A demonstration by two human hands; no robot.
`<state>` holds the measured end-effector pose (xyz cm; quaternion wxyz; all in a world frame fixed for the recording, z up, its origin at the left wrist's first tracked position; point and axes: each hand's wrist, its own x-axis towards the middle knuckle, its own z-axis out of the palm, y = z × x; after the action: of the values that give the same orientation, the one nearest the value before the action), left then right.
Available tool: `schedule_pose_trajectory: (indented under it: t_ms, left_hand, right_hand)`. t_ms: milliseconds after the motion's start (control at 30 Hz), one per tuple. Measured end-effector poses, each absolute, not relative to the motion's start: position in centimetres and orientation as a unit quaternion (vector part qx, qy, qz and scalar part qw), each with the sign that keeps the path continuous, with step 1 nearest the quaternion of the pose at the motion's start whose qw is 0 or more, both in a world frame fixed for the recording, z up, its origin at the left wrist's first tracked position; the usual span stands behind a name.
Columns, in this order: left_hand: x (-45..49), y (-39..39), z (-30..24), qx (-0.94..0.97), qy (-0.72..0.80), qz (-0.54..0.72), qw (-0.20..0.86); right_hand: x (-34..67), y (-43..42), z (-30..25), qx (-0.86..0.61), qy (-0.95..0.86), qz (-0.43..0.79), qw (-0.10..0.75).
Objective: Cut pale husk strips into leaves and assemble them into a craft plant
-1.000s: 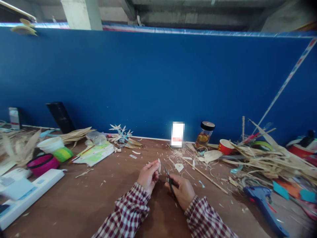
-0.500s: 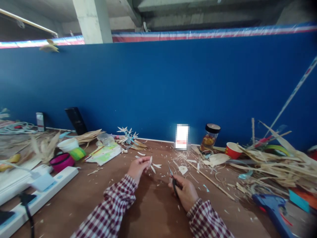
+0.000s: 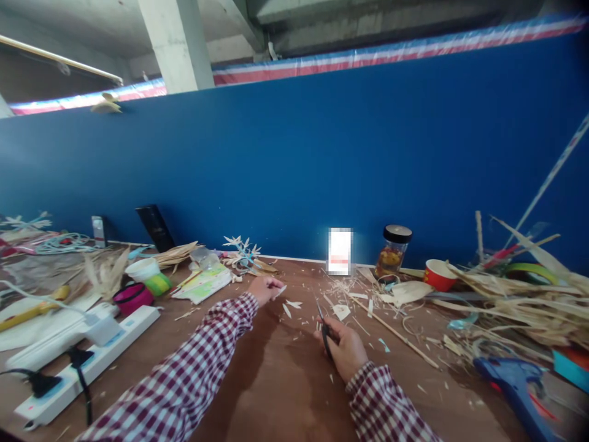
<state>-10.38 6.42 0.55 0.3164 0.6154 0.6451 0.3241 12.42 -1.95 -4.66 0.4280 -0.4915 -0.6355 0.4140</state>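
Note:
My left hand (image 3: 264,290) is closed in a pinch on a small pale strip (image 3: 281,290), which looks like a piece of dried husk. Just right of those fingers, a few pale leaf-shaped pieces (image 3: 293,305) lie on the brown table (image 3: 271,380). Black-handled scissors (image 3: 326,331) are gripped in my right hand (image 3: 348,353), their narrow blades pointing up and away from me. Beyond the scissors lie a pale scrap (image 3: 341,312) and a heap of thin shavings (image 3: 343,286).
A lidded jar (image 3: 394,252) and a red paper cup (image 3: 440,275) stand at the back right. Husk strips (image 3: 506,307) and a blue glue gun (image 3: 510,383) lie on the right. Leftward are a power strip (image 3: 92,368), a magenta container (image 3: 133,299) and a husk-leaf sprig (image 3: 243,253).
My left hand has moved away from me, past the leaf-shaped pieces, with the strip between its fingers. My right hand stays nearly in place with the scissors. The view has shifted slightly.

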Motion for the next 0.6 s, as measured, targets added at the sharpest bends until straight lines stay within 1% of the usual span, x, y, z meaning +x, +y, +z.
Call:
schedule_pose_trajectory:
  t_ms: [133,267,367,500,600]
  left_hand:
    - [-7.4,6.2,0.0,0.671,0.624,0.265,0.300]
    - [-7.0,6.8,-0.1,0.700,0.630,0.222,0.254]
    - [-8.6,7.5,0.4,0.711,0.646,0.196,0.200]
    - [-12.3,8.2,1.5,0.703,0.686,0.163,0.095]
    - [-14.4,8.3,1.8,0.705,0.697,0.126,0.044]
  right_hand:
    - [12.4,-2.0,-4.3,-0.496,-0.643,0.394,0.430]
    - [12.5,-2.0,-4.3,-0.496,-0.650,0.385,0.428]
    - [12.5,-2.0,-4.4,-0.496,-0.654,0.379,0.428]
    - [12.6,-1.9,-4.5,-0.491,-0.659,0.378,0.426]
    - [12.6,-1.9,-4.4,-0.491,-0.663,0.374,0.424]
